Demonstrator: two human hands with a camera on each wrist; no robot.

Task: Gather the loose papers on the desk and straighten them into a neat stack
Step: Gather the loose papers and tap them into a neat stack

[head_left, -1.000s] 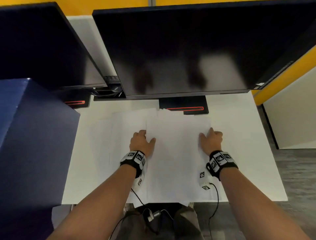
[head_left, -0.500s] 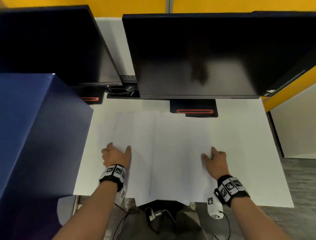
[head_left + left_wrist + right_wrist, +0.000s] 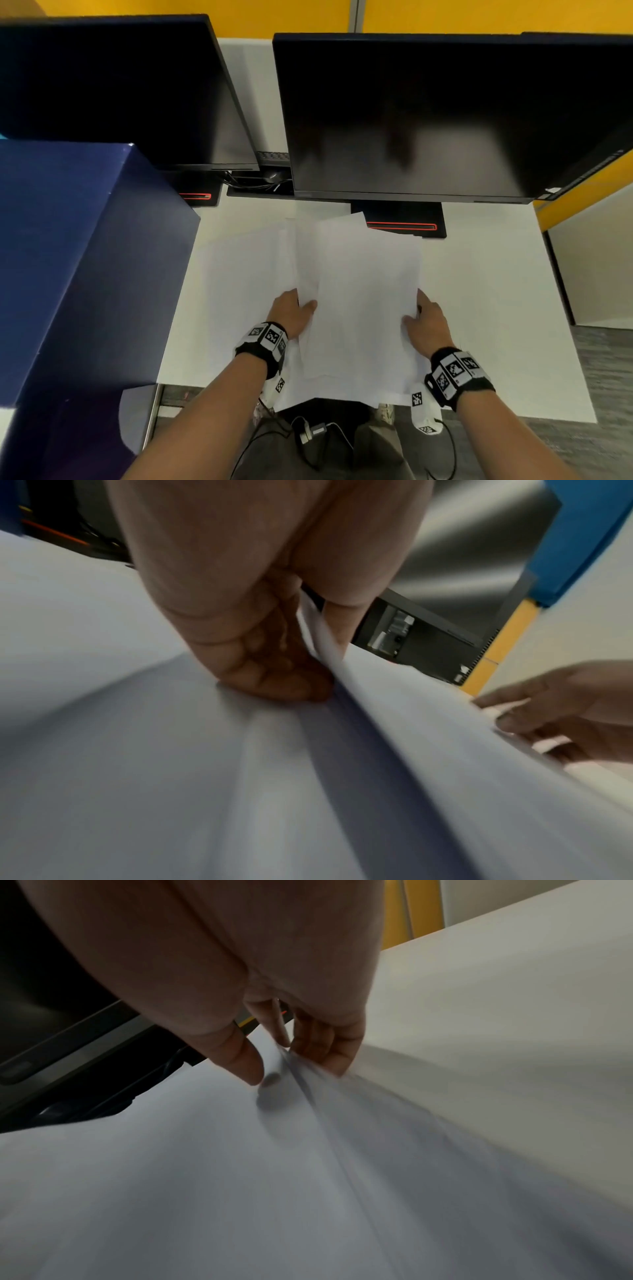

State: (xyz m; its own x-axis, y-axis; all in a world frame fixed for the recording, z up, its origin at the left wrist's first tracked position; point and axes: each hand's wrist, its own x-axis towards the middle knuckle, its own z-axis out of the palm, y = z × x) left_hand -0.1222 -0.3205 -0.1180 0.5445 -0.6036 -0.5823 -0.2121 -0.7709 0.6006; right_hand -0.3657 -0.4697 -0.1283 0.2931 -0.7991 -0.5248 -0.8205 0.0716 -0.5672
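Several white papers lie overlapped in a rough pile at the middle of the white desk, their far corners fanned out. My left hand pinches the pile's left edge, thumb on top and fingers curled beneath. At the right edge my right hand does the same, thumb on top and fingers under the sheets. Both edges are lifted slightly and the papers bow between the hands. One more sheet lies flat to the left, partly under the pile.
Two dark monitors stand at the back, their black bases just beyond the papers. A tall blue box borders the desk's left side. The desk's front edge is near my wrists, with cables hanging below.
My left hand has moved right and my right hand slightly inward, drawing the spread sheets into a narrower pile. Both hands went from lying flat on the papers to pinching the edges.
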